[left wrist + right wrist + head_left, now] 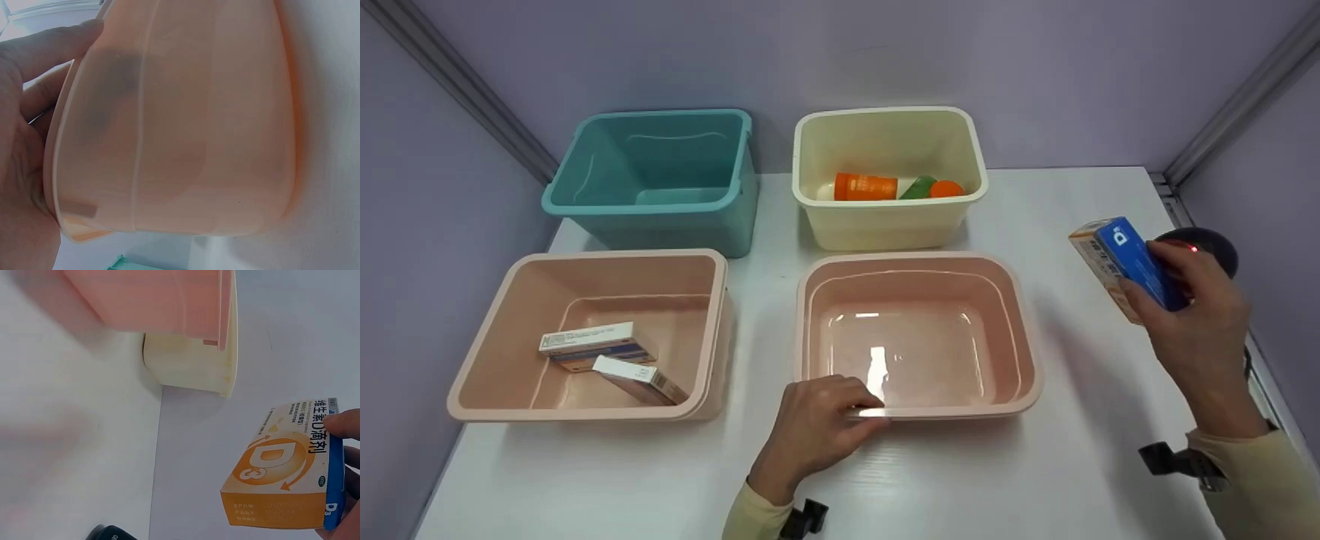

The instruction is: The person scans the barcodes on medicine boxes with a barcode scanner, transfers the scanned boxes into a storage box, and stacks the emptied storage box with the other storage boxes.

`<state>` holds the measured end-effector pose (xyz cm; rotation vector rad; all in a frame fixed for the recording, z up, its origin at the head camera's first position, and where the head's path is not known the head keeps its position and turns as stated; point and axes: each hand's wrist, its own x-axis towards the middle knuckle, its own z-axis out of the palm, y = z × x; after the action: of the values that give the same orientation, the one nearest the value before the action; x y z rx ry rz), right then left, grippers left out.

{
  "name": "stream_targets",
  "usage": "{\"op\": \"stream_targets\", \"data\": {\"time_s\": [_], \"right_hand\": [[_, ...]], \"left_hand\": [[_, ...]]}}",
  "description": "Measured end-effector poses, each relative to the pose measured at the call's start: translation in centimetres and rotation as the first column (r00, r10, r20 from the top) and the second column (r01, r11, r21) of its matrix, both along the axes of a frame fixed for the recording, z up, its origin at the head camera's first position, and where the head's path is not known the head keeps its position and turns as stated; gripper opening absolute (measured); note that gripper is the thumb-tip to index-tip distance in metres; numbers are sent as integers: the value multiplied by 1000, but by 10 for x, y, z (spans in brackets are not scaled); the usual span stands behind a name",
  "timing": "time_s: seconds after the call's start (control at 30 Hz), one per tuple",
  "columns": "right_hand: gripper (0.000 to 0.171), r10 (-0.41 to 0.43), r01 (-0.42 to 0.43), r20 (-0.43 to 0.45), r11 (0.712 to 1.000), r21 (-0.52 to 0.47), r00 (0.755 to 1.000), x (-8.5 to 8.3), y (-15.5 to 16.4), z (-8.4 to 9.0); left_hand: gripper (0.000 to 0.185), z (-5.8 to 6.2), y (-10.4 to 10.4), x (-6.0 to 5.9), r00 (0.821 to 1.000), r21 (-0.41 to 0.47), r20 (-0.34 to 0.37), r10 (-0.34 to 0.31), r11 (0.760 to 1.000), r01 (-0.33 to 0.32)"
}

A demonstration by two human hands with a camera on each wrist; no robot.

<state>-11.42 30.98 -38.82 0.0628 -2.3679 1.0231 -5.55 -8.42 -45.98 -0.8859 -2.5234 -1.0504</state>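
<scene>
My left hand (825, 420) pinches the near rim of the right pink bin (915, 412), thumb outside and fingers over the edge. In the left wrist view the bin's outer wall (214, 112) fills most of the picture. Out to the right, above the table, my right hand (1204, 322) holds a medicine box (1140, 262) between thumb and fingers. The box is white, orange and blue, with "D3" printed large on the face (281, 461) seen in the right wrist view. No objects show inside the bin that my left hand grips.
Two white medicine boxes, one (596, 345) behind the other (641, 381), lie in the left pink bin (712, 330). A teal bin (660, 225) stands behind it. The cream bin (885, 225) contains orange and green items. A black rounded device (1204, 247) with a red light is at the right.
</scene>
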Motion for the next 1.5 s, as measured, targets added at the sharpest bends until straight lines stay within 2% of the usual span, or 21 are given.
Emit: {"op": "stream_targets", "data": {"time_s": [0.17,0.27,0.37,0.47,0.53,0.63,0.93,1.17,1.3,1.5], "right_hand": [[55,-26,29,-34,997,71,999,3,5,-5],[54,-28,47,-113,984,170,993,6,9,-9],[49,-16,84,-213,945,317,977,9,14,-14],[46,-13,132,-270,893,430,963,12,16,-19],[44,-12,149,-282,870,470,959,14,17,-22],[44,-20,162,-281,856,491,960,15,17,-27],[47,-50,172,-261,868,466,964,16,19,-34],[46,-59,171,-255,880,443,965,17,21,-34],[45,-54,163,-262,895,416,964,15,19,-30],[45,-40,146,-276,915,376,960,11,10,-13]], "left_hand": [[12,1,0,-1,1000,-5,-7,3,1000,-3],[12,2,0,-1,1000,-3,-7,1,1000,-1],[12,2,0,0,1000,3,2,-5,1000,5],[12,2,0,0,1000,10,8,-9,1000,9],[12,1,1,0,1000,13,7,-13,1000,13],[12,0,1,0,1000,10,-3,-13,1000,13],[12,0,0,0,1000,10,-15,-13,1000,14],[13,1,0,0,1000,15,1,-12,1000,12],[13,1,0,0,1000,15,9,-9,1000,9],[12,2,0,0,999,7,31,-8,1000,8]]}}
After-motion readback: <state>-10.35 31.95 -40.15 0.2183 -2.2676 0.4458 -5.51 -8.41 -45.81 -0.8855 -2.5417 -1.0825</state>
